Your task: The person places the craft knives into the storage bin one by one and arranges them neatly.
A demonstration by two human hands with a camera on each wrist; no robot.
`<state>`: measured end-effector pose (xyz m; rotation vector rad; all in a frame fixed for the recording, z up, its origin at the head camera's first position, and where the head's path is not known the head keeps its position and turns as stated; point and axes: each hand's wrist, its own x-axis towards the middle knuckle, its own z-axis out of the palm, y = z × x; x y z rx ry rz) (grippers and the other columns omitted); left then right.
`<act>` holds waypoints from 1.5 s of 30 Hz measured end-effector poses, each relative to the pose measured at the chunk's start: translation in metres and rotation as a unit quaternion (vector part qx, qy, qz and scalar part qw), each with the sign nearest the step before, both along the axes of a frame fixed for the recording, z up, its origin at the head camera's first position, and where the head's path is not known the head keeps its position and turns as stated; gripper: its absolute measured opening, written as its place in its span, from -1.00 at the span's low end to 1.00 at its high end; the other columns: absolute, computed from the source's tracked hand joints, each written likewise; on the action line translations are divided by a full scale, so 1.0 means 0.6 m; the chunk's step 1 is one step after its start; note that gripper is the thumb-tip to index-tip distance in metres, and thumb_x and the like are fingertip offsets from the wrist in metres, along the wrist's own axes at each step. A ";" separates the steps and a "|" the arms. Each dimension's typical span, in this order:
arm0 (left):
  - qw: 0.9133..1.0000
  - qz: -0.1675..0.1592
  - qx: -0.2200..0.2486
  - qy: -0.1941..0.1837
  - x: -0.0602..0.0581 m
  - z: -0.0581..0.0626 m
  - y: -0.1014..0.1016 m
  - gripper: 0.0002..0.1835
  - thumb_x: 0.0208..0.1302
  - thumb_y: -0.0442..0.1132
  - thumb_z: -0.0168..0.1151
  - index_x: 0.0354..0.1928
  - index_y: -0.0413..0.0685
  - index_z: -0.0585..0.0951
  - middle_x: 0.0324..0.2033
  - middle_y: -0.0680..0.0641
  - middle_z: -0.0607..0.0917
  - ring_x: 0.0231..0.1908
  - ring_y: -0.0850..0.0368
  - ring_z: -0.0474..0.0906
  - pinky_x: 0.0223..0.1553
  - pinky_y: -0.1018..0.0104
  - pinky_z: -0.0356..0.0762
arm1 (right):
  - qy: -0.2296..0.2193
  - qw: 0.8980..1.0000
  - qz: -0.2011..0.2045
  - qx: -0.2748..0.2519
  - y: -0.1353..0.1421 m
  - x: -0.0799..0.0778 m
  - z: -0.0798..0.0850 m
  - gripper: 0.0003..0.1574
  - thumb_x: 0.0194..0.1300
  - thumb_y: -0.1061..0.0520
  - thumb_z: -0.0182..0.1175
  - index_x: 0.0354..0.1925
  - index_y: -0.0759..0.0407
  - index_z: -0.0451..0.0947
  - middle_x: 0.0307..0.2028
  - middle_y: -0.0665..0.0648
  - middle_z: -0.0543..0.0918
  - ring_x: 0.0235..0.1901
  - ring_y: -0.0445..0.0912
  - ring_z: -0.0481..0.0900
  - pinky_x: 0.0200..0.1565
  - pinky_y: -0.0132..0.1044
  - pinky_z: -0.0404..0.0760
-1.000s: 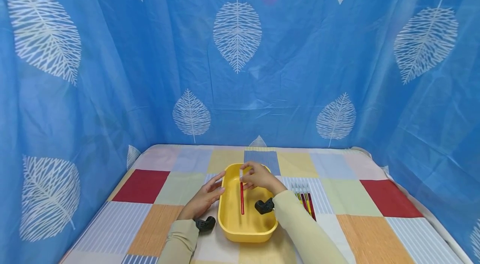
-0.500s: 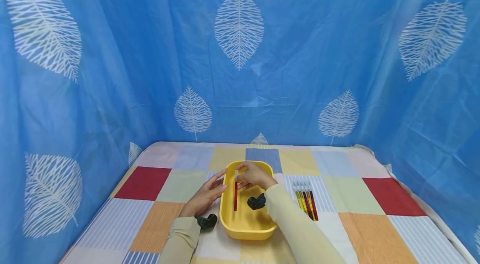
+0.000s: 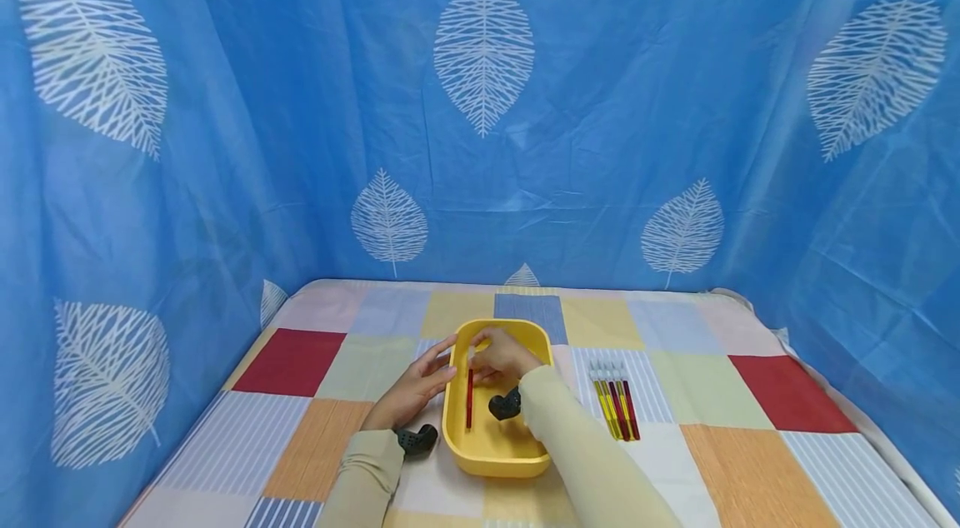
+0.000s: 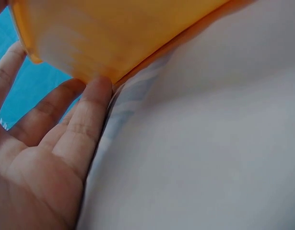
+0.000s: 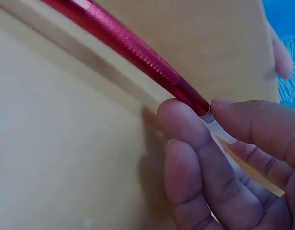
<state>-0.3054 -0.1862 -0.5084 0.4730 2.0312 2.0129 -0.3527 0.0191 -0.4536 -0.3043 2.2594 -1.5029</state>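
Observation:
A yellow plastic tub (image 3: pixel 491 453) stands on the patchwork cloth in the head view. Inside it my right hand (image 3: pixel 501 358) pinches the clear-capped end of a red pen (image 3: pixel 469 399), which lies along the tub's left side. In the right wrist view, thumb and forefinger (image 5: pixel 185 124) grip the red pen (image 5: pixel 133 50) at its cap, low against the tub floor (image 5: pixel 65 158). My left hand (image 3: pixel 415 389) rests with straight fingers against the tub's outer left wall; the left wrist view shows its fingertips (image 4: pixel 97 93) touching the yellow tub (image 4: pixel 113 33).
Several red and yellow pens (image 3: pixel 615 407) lie side by side on the cloth right of the tub. Black wrist cameras (image 3: pixel 417 438) sit on both sleeves. Blue leaf-print curtains (image 3: pixel 480 95) close in the back and both sides.
My right hand has carried the red pen leftward and lower in the tub, towards its left wall. The left hand has stayed against the tub's side.

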 end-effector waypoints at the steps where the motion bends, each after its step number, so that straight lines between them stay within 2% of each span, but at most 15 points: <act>1: 1.000 -0.001 0.001 0.001 0.000 0.000 0.000 -0.24 0.73 -0.26 0.06 0.77 -0.11 -0.02 0.66 -0.46 0.06 0.60 -0.41 0.17 0.56 -0.20 0.25 | -0.004 1.000 -0.003 -0.001 -0.002 0.001 -0.001 -0.60 0.50 0.39 0.27 0.23 0.40 0.46 -0.49 0.21 0.74 -0.60 -0.11 0.68 -0.43 -0.32 0.74; 6: 1.000 0.007 -0.006 0.003 0.001 0.001 0.001 -0.23 0.72 -0.21 0.10 0.76 -0.10 0.01 0.66 -0.47 0.07 0.60 -0.43 0.15 0.56 -0.24 0.23 | -0.007 1.000 -0.003 0.005 -0.011 0.002 -0.009 -0.58 0.48 0.41 0.30 0.22 0.41 0.45 -0.51 0.20 0.68 -0.60 -0.11 0.66 -0.40 -0.25 0.81; 11: 1.000 0.016 -0.010 0.001 0.002 0.001 0.003 -0.22 0.70 -0.18 0.14 0.76 -0.08 0.03 0.66 -0.45 0.08 0.62 -0.42 0.11 0.56 -0.26 0.19 | -0.001 1.000 -0.003 0.023 -0.017 -0.002 -0.014 -0.58 0.44 0.41 0.34 0.20 0.41 0.50 -0.48 0.20 0.70 -0.59 -0.11 0.66 -0.39 -0.26 0.81; 21: 1.000 0.011 -0.007 0.002 0.001 0.001 0.003 -0.24 0.72 -0.22 0.10 0.77 -0.07 0.02 0.66 -0.46 0.05 0.62 -0.43 0.09 0.56 -0.25 0.20 | -0.005 0.999 0.000 0.032 -0.010 -0.004 -0.009 -0.50 0.46 0.37 0.33 0.29 0.43 0.49 -0.44 0.20 0.70 -0.53 -0.09 0.67 -0.33 -0.25 0.83; 24: 1.000 0.010 -0.011 0.003 0.001 0.000 0.003 -0.24 0.72 -0.22 0.09 0.77 -0.07 0.02 0.66 -0.46 0.06 0.62 -0.43 0.10 0.56 -0.26 0.21 | 0.003 0.999 0.009 0.034 -0.005 -0.005 -0.006 -0.50 0.47 0.35 0.32 0.30 0.43 0.49 -0.44 0.20 0.69 -0.54 -0.08 0.66 -0.35 -0.26 0.81; 30: 1.000 0.018 -0.012 0.001 0.001 -0.002 0.004 -0.23 0.70 -0.21 0.13 0.76 -0.06 0.04 0.66 -0.44 0.09 0.61 -0.42 0.12 0.56 -0.29 0.18 | 0.047 0.997 0.036 0.042 0.007 -0.006 0.002 -0.51 0.46 0.28 0.35 0.27 0.43 0.55 -0.40 0.18 0.71 -0.49 -0.08 0.69 -0.32 -0.25 0.80; 37: 1.000 0.014 -0.011 0.000 -0.001 -0.003 0.003 -0.21 0.69 -0.18 0.15 0.77 -0.05 0.03 0.67 -0.41 0.08 0.62 -0.39 0.12 0.57 -0.28 0.16 | 0.062 0.994 0.076 0.037 0.022 -0.006 0.018 -0.49 0.48 0.22 0.35 0.31 0.39 0.57 -0.30 0.19 0.77 -0.33 0.05 0.81 -0.22 -0.17 0.83; 41: 1.000 0.016 -0.011 -0.001 -0.001 -0.002 0.004 -0.20 0.69 -0.16 0.17 0.76 -0.07 0.04 0.66 -0.42 0.09 0.61 -0.40 0.15 0.57 -0.30 0.17 | 0.070 0.992 0.101 0.023 0.032 -0.002 0.030 -0.45 0.48 0.21 0.35 0.34 0.41 0.55 -0.17 0.23 0.73 -0.20 0.11 0.82 -0.09 -0.06 0.85; 45: 1.000 0.020 -0.012 -0.005 -0.001 -0.002 0.004 -0.20 0.68 -0.15 0.17 0.76 -0.06 0.04 0.66 -0.43 0.10 0.60 -0.41 0.16 0.56 -0.30 0.18 | 0.084 0.990 0.116 0.006 0.048 0.002 0.038 -0.44 0.50 0.23 0.30 0.37 0.42 0.52 -0.12 0.25 0.73 -0.12 0.20 0.81 -0.02 0.00 0.84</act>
